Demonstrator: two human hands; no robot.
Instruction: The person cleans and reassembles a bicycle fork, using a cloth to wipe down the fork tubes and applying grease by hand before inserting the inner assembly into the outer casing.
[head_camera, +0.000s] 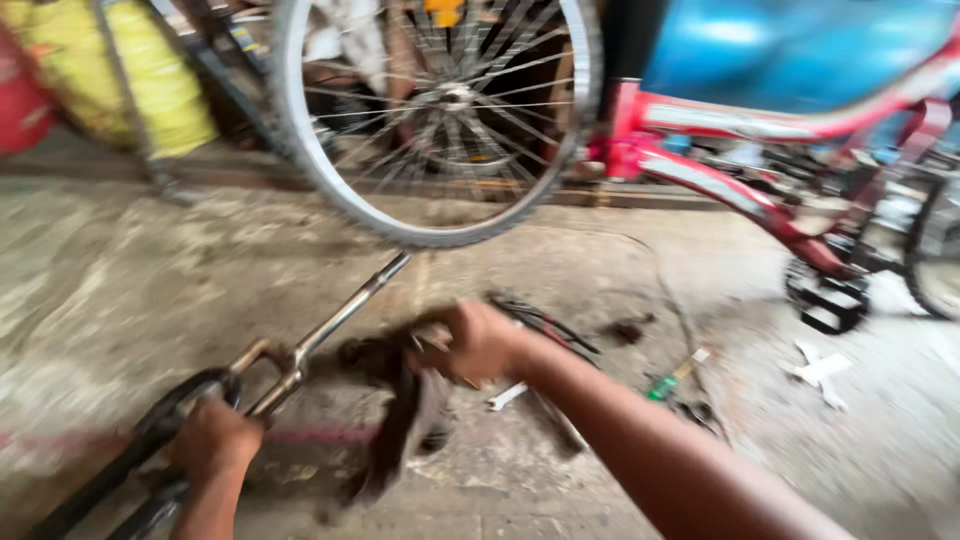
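My left hand (215, 440) is closed around a bicycle fork (290, 360) lying on the concrete floor (130, 290), steerer tube pointing up toward the bare wheel rim (435, 120). My right hand (475, 340) is clenched on a dirty dark rag (410, 420) just beside the fork crown. A red bike frame (740, 190) stands behind; green-handled screwdriver (672, 378) near my right arm; view is blurred

Tool-strewn (510, 395) concrete floor (120, 300)
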